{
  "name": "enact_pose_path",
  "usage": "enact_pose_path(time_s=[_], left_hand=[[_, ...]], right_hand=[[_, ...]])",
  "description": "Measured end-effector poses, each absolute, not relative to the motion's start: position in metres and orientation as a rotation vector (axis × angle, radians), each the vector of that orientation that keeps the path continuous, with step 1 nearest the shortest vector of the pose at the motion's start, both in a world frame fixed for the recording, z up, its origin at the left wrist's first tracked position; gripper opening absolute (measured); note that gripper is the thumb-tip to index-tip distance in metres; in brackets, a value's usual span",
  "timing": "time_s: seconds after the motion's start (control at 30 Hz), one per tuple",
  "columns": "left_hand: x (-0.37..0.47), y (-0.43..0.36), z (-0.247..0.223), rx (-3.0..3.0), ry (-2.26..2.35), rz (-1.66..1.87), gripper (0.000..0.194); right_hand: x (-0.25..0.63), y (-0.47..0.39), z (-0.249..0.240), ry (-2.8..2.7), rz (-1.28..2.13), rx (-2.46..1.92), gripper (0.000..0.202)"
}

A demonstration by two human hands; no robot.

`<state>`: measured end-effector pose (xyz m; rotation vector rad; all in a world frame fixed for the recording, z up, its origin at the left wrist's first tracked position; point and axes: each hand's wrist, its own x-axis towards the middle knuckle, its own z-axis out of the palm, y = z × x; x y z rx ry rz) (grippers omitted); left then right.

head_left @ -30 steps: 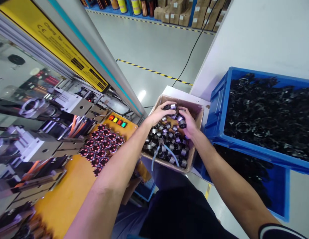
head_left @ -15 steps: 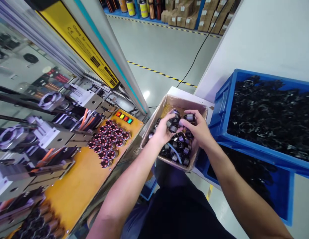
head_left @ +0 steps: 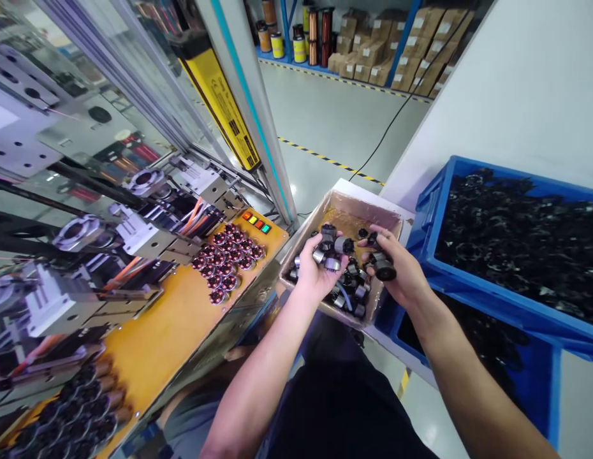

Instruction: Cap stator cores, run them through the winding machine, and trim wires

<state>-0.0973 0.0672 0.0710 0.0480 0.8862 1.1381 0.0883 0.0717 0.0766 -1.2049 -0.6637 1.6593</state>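
Bench [head_left: 157, 325]: yellow
My left hand [head_left: 315, 274]: fingers cupping silver-black cylinders [head_left: 343, 245]
My right hand [head_left: 402, 266]: fingers gripping dark pieces [head_left: 385, 271]

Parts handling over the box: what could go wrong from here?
1. The left hand cradles several loose cylindrical parts at once; one could slip off the fingers and drop.
2. The right hand holds a dark-ended part close by, so the two lots might knock together.
3. A blue handle lies among the parts in the cardboard box; it might snag fingers reaching in.
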Motion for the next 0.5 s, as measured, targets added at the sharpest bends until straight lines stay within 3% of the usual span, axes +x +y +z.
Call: enact_pose_path(time_s=[0.13,0.37,0.5], left_hand=[[-0.108,0.033,0.089,0.038,0.821,1.175,0.047],[-0.124,-0.054,0.106,-0.298,0.741,1.224,0.055],[-0.124,-0.128,0.088,-0.368,0.749,1.249,0.077]], right_hand=[[0.097,0.063,0.079,-0.689,1.727,-1.216,0.037],[0.099,0.047,0.079,-0.738,1.757,-1.223,0.051],[0.082,0.042,0.082,-0.806,1.781,-1.232,0.055]])
